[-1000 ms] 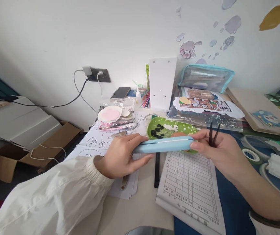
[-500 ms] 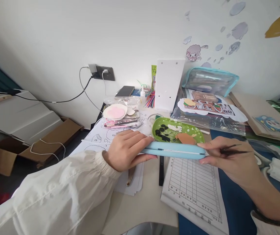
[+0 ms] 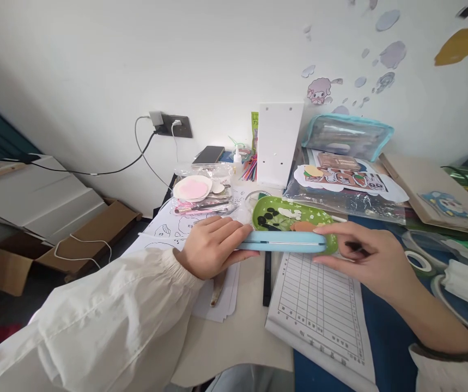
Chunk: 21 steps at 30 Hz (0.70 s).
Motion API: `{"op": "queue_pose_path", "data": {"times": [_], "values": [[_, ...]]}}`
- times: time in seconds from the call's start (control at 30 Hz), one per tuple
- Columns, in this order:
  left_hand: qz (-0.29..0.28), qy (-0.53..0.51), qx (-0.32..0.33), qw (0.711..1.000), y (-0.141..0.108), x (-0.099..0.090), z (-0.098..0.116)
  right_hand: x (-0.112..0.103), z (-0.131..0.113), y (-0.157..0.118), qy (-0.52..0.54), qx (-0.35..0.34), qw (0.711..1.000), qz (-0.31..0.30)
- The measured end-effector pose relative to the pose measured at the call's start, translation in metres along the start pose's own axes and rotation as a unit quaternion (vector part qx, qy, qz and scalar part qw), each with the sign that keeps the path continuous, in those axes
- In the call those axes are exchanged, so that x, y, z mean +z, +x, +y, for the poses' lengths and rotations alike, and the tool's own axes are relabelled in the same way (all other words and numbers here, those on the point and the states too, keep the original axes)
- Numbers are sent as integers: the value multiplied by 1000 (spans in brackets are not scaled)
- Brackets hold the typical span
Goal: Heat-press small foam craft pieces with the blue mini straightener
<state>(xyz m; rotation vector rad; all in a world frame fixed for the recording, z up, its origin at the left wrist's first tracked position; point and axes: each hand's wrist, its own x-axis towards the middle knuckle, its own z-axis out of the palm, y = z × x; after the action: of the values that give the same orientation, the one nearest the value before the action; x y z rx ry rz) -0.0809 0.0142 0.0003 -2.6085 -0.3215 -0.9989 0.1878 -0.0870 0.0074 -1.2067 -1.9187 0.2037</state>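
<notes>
A light blue long bar (image 3: pixel 285 241) with a thin slit along its near side is held level above the desk. My left hand (image 3: pixel 213 246) wraps round its left end, knuckles up. My right hand (image 3: pixel 368 256) pinches its right end between thumb and fingertip. Something dark (image 3: pixel 358 249) shows inside the curled fingers of that hand; its kind is unclear. Just behind the bar lies a green tray (image 3: pixel 319 206) with black, white and orange cut-out pieces, partly hidden by the bar and my hand. Below is a printed grid sheet pad (image 3: pixel 319 321).
A black strip (image 3: pixel 267 280) lies beside the pad. Farther back are a pink-and-white round piece (image 3: pixel 193 189) on a clear bag, a glue bottle (image 3: pixel 237 155), a white upright panel (image 3: pixel 278 144) and a clear pouch (image 3: pixel 346 136). A tape roll (image 3: pixel 418 261) sits right.
My right hand has shifted left with the bar's right end, and the dark pointed item in it shows less. The left hand keeps its grip. The view has turned slightly.
</notes>
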Motion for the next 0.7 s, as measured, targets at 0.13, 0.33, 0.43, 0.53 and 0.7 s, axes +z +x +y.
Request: {"op": "queue_pose_path", "data": {"times": [0.13,0.33,0.43,0.53,0.7], "values": [[-6,19,3,1000,1,0,1,3,0,0,-55,-32,998,25],[1,42,12,999,3,-2,2,4,0,0,-69,-48,996,40],[3,52,20,998,4,-4,2,3,1,0,-88,-60,993,42],[7,66,24,997,4,-5,1,4,2,0,-115,-84,989,48],[15,81,26,996,6,-6,1,5,3,0,-181,-130,973,63]]}}
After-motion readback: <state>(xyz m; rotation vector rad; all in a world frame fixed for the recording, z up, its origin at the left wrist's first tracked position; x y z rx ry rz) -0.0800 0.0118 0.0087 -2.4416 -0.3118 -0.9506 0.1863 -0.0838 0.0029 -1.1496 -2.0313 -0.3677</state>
